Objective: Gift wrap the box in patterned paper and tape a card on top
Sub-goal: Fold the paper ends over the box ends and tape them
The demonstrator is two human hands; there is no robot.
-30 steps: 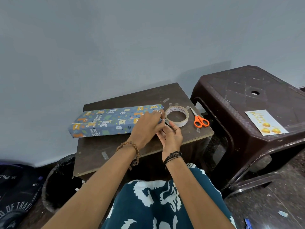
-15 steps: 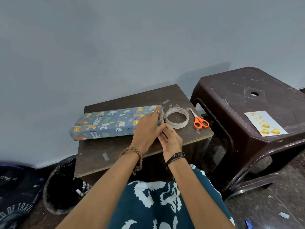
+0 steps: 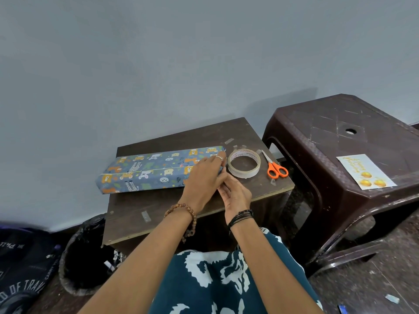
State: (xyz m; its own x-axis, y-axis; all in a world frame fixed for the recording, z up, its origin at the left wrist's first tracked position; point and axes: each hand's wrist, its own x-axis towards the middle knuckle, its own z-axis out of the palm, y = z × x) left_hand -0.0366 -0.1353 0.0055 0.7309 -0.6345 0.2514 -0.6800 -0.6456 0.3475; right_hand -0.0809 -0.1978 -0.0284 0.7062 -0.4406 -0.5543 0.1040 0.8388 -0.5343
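The wrapped box [image 3: 158,169] lies lengthwise on the small wooden table [image 3: 158,207]. The left hand [image 3: 205,177] rests over its right end, fingers curved down onto the paper. The right hand [image 3: 237,194] meets that end from below, fingers together; whether they pinch anything I cannot tell. A tape roll [image 3: 244,163] sits just beside.

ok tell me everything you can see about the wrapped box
The box is long, flat and narrow, fully covered in blue paper printed with small orange and white animals, leaves and some text. A paper seam runs along its top. It lies flat on the small brown table, toward the wall, at a slight angle. Its left end is closed and folded. The left hand rests over its right end, with the right hand just beside it. The tape roll sits close by, apart from it.
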